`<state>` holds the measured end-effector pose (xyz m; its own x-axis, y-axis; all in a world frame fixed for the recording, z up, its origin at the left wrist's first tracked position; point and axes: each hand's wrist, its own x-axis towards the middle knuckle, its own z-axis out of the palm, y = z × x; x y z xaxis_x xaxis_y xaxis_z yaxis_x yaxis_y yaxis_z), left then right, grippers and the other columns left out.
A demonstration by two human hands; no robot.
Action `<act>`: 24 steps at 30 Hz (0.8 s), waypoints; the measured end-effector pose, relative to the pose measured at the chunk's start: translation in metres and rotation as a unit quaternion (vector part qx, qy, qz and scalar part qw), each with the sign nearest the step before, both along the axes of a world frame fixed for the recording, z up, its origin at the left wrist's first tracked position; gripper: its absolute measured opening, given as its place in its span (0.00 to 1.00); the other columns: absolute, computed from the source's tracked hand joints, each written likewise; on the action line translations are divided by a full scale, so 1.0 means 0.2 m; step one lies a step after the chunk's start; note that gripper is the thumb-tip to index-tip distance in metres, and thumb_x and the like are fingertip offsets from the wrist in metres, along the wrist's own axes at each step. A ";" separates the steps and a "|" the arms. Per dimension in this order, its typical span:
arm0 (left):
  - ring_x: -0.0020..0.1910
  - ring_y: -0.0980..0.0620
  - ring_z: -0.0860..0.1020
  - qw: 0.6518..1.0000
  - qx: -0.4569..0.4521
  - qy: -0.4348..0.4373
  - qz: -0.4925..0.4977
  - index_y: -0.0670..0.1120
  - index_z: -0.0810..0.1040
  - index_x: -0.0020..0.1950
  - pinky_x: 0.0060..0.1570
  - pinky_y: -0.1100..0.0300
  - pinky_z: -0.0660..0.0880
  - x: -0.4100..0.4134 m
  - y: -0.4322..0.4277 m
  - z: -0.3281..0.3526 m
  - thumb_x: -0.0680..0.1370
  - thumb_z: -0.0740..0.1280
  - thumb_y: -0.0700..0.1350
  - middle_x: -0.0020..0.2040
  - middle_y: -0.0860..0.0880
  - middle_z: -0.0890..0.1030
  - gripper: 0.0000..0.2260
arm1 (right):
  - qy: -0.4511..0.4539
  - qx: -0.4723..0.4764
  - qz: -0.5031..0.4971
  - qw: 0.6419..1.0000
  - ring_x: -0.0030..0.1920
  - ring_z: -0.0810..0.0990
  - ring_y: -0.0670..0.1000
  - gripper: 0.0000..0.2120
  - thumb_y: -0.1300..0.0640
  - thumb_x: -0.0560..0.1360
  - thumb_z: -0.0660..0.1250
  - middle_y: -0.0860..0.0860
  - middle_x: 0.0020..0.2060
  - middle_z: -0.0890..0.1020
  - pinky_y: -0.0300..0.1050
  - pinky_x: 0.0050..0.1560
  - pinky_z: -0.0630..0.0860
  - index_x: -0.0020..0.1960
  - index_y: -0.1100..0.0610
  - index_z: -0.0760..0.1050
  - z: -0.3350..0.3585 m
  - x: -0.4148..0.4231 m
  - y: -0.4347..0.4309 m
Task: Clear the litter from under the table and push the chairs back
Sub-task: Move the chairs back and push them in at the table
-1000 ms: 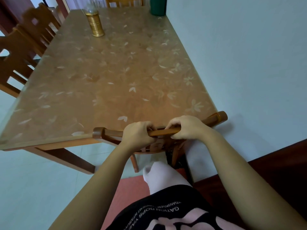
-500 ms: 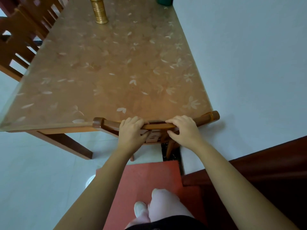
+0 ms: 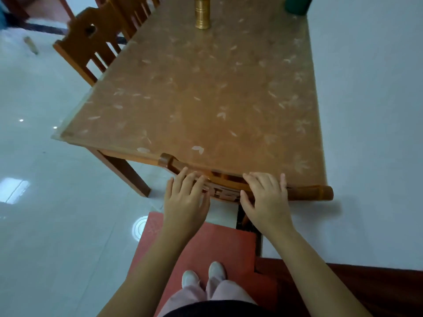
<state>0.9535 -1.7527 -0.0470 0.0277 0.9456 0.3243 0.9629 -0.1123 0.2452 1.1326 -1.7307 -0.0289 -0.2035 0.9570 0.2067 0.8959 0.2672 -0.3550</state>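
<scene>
The wooden chair (image 3: 306,193) in front of me is tucked under the near end of the table (image 3: 229,99), with only its curved top rail showing at the table edge. My left hand (image 3: 186,197) lies on the left part of the rail, fingers straight and apart. My right hand (image 3: 265,197) lies over the middle of the rail, fingers extended and the thumb below it. Neither hand is clenched round the rail. A small brownish piece of litter (image 3: 31,44) lies on the floor at the far left.
A second wooden chair (image 3: 96,40) stands at the table's left side. A brass container (image 3: 202,12) and a green vessel (image 3: 297,4) stand on the far tabletop. A pale wall (image 3: 366,110) runs along the right. I stand on a red mat (image 3: 206,243), with dark wooden furniture (image 3: 343,289) at lower right.
The chair has slid further under the table. Both hands have loosened from a clenched grip on the rail to flat, straight fingers. My view has risen and pulled back.
</scene>
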 end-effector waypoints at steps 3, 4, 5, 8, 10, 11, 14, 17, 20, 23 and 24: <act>0.59 0.39 0.76 0.999 0.017 0.007 0.038 0.39 0.81 0.53 0.57 0.43 0.71 -0.08 -0.05 0.02 0.71 0.71 0.41 0.54 0.41 0.81 0.12 | 0.006 0.017 0.021 1.000 0.57 0.76 0.58 0.16 0.61 0.70 0.70 0.56 0.53 0.80 0.65 0.66 0.55 0.57 0.61 0.77 0.04 -0.09 0.02; 0.59 0.39 0.76 0.999 0.020 0.007 0.048 0.39 0.80 0.53 0.57 0.44 0.71 -0.10 -0.06 0.04 0.73 0.68 0.42 0.54 0.41 0.81 0.11 | 0.010 0.023 0.030 0.999 0.57 0.76 0.58 0.16 0.61 0.70 0.70 0.56 0.53 0.80 0.65 0.66 0.55 0.57 0.61 0.77 0.05 -0.12 0.03; 0.59 0.39 0.76 0.998 0.018 0.005 0.059 0.39 0.80 0.53 0.57 0.44 0.72 -0.13 -0.08 0.05 0.75 0.64 0.44 0.54 0.41 0.81 0.12 | 0.013 0.030 0.041 0.999 0.57 0.76 0.58 0.16 0.61 0.70 0.70 0.56 0.52 0.80 0.64 0.66 0.55 0.57 0.61 0.77 0.07 -0.16 0.03; 0.59 0.39 0.76 0.996 0.019 -0.004 0.088 0.39 0.80 0.53 0.54 0.43 0.74 -0.25 -0.10 0.09 0.75 0.59 0.47 0.54 0.41 0.81 0.16 | 0.022 0.051 0.079 0.995 0.57 0.77 0.57 0.17 0.61 0.69 0.71 0.55 0.52 0.80 0.62 0.66 0.54 0.57 0.60 0.77 0.11 -0.32 0.04; 0.59 0.39 0.77 0.993 0.036 -0.004 0.111 0.39 0.80 0.54 0.54 0.42 0.74 -0.35 -0.13 0.11 0.74 0.62 0.45 0.54 0.41 0.81 0.14 | 0.026 0.064 0.109 0.992 0.56 0.77 0.57 0.16 0.60 0.69 0.70 0.55 0.52 0.81 0.63 0.65 0.56 0.57 0.60 0.77 0.13 -0.45 0.05; 0.58 0.39 0.77 0.991 0.047 -0.002 0.122 0.39 0.80 0.54 0.55 0.42 0.74 -0.40 -0.14 0.10 0.73 0.65 0.44 0.54 0.41 0.81 0.13 | 0.023 0.071 0.124 0.989 0.56 0.77 0.57 0.16 0.59 0.69 0.70 0.55 0.52 0.81 0.63 0.64 0.57 0.56 0.60 0.78 0.13 -0.53 0.05; 0.57 0.40 0.78 0.984 0.063 -0.011 0.164 0.40 0.80 0.52 0.54 0.45 0.72 -0.62 -0.18 0.09 0.70 0.69 0.41 0.52 0.42 0.82 0.12 | 0.015 0.077 0.166 0.983 0.55 0.78 0.58 0.17 0.59 0.67 0.70 0.56 0.52 0.81 0.66 0.63 0.60 0.55 0.61 0.78 0.13 -0.80 0.05; 0.57 0.41 0.78 0.978 0.082 -0.019 0.192 0.41 0.81 0.51 0.54 0.46 0.72 -0.89 -0.25 0.07 0.73 0.65 0.43 0.51 0.43 0.82 0.11 | 0.014 0.075 0.194 0.978 0.55 0.78 0.58 0.17 0.58 0.68 0.68 0.57 0.52 0.81 0.66 0.61 0.63 0.55 0.61 0.78 0.10 -1.11 0.02; 0.56 0.42 0.78 0.973 0.115 -0.007 0.201 0.41 0.81 0.50 0.53 0.48 0.71 -1.22 -0.31 0.08 0.74 0.62 0.46 0.51 0.44 0.82 0.12 | 0.015 0.076 0.197 0.977 0.54 0.79 0.59 0.17 0.57 0.67 0.66 0.57 0.51 0.81 0.64 0.58 0.69 0.54 0.61 0.78 0.11 -1.44 -0.02; 0.57 0.41 0.78 0.967 0.124 0.012 0.221 0.41 0.80 0.51 0.54 0.46 0.71 -1.57 -0.36 0.12 0.75 0.61 0.47 0.52 0.43 0.82 0.13 | 0.036 0.069 0.212 0.974 0.53 0.79 0.58 0.16 0.58 0.68 0.66 0.57 0.51 0.81 0.61 0.56 0.72 0.55 0.62 0.78 0.14 -1.79 -0.06; 0.58 0.41 0.77 0.966 0.122 0.016 0.227 0.41 0.80 0.52 0.54 0.46 0.71 -1.69 -0.38 0.13 0.75 0.61 0.47 0.53 0.43 0.82 0.13 | 0.039 0.072 0.224 0.971 0.54 0.79 0.58 0.16 0.58 0.68 0.65 0.57 0.52 0.81 0.59 0.56 0.73 0.55 0.62 0.77 0.14 -1.91 -0.07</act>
<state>0.6155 -1.8286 -0.0212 -0.3589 0.7578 0.5449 0.9329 0.2731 0.2346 0.7503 -1.7445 0.0001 -0.5715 0.7363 0.3623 0.6504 0.6756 -0.3471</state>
